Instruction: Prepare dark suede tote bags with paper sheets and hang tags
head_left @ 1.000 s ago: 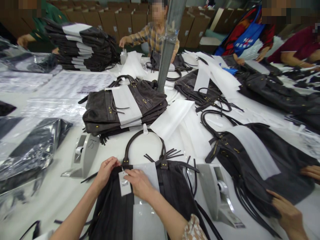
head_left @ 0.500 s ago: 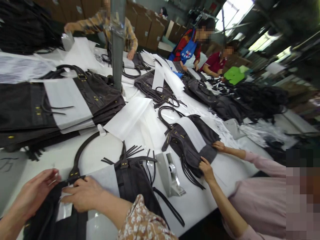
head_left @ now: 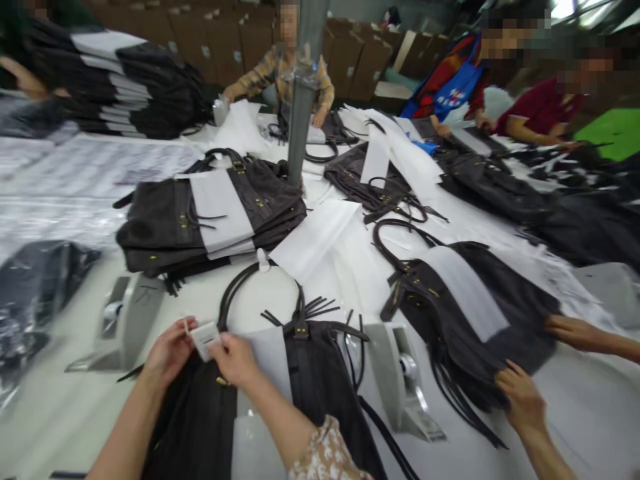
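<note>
A small white tag (head_left: 205,339) is held between my two hands above the left part of a dark handbag (head_left: 320,373). My left hand (head_left: 173,347) pinches the tag's string end at its upper left. On the tag's right edge, the fingers of my right hand (head_left: 235,359) are closed. The bag lies flat in front of me, with a white paper strip (head_left: 266,363) round its body and a looped handle (head_left: 231,293) standing up at the far side. A white piece (head_left: 263,260) sits on top of that loop.
Grey tape dispensers stand left (head_left: 133,320) and right (head_left: 395,373). A stack of wrapped bags (head_left: 220,207) lies beyond, near a metal post (head_left: 303,100). At right, a co-worker's hands (head_left: 525,400) hold another bag (head_left: 465,300). More people stand across the table.
The view has swung left. My right hand has come off the bag's surface and now holds the tag together with my left hand.
</note>
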### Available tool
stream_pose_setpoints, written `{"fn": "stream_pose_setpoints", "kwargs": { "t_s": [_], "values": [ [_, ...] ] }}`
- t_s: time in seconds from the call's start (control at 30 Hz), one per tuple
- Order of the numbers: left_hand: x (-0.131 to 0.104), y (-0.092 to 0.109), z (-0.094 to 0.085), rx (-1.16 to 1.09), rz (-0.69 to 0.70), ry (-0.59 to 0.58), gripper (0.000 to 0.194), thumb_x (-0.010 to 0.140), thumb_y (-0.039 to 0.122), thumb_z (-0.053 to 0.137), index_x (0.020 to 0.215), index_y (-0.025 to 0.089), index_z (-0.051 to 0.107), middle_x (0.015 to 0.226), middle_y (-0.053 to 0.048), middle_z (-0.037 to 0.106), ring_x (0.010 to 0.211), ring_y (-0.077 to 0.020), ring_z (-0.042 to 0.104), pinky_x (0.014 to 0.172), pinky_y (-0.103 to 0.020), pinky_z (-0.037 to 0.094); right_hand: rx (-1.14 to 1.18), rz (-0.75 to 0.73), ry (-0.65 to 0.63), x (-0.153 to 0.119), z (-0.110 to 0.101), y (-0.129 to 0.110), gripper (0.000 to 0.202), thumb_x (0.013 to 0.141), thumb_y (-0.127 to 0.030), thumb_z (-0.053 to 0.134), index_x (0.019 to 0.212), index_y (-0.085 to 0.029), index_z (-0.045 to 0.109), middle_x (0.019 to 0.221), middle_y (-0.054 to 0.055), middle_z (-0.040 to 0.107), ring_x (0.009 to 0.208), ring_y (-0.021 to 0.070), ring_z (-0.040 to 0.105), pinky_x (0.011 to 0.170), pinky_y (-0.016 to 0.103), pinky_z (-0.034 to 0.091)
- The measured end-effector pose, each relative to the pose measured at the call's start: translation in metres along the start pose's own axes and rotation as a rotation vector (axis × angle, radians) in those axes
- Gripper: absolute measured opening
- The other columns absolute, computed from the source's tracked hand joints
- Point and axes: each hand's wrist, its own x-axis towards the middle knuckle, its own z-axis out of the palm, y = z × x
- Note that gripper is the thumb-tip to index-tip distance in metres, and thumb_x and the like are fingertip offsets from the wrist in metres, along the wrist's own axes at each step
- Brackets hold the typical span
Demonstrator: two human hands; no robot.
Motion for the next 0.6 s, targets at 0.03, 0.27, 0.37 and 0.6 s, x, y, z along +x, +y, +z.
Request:
{"fn": "stream_pose_setpoints", "kwargs": {
  "t_s": [0.03,0.27,0.37,0.6],
  "values": [
    [-0.001,-0.001,0.003,0.048,-0.011,-0.054,0.033,0.057,0.014,0.076,0.09,0.016,0.069,0.077,0.0,0.068,0.064,-0.0103,0.061,0.062,-0.02,0.052,0.068,-0.013,-0.023,0.003,0.002,0.0,0.022,0.089,-0.038,0.053,0.092,-0.019,0.064,0.076,-0.001,0.067,0.066,0.0109,0.058,0.063,0.022,0.046],
    [-0.006,0.0,0.013,0.207,-0.074,-0.246,0.038,0.07,0.031,0.078,0.103,0.015,0.07,0.093,-0.006,0.068,0.05,-0.0011,0.046,0.053,-0.015,0.045,0.305,0.111,0.096,0.01,-0.004,0.001,0.029,0.089,-0.039,0.047,0.089,-0.017,0.066,0.078,0.002,0.069,0.066,0.0134,0.059,0.057,0.021,0.04],
    [-0.007,0.001,0.012,0.253,-0.076,-0.247,0.04,0.071,0.037,0.077,0.105,0.016,0.07,0.101,-0.009,0.068,0.058,-0.0053,0.053,0.061,-0.019,0.049,0.205,0.121,0.097,0.009,-0.002,0.0,0.028,0.088,-0.035,0.046,0.085,-0.018,0.068,0.072,0.001,0.068,0.062,0.0126,0.057,0.054,0.021,0.036],
    [-0.005,0.003,0.022,0.613,0.048,-0.286,0.05,0.062,0.041,0.079,0.105,0.016,0.07,0.087,-0.007,0.071,0.078,-0.0214,0.061,0.075,-0.033,0.049,-0.037,0.041,-0.015,0.01,-0.009,-0.004,0.023,0.083,-0.034,0.054,0.069,-0.021,0.067,0.06,-0.001,0.064,0.056,0.0131,0.055,0.052,0.022,0.029]
  ]
}}
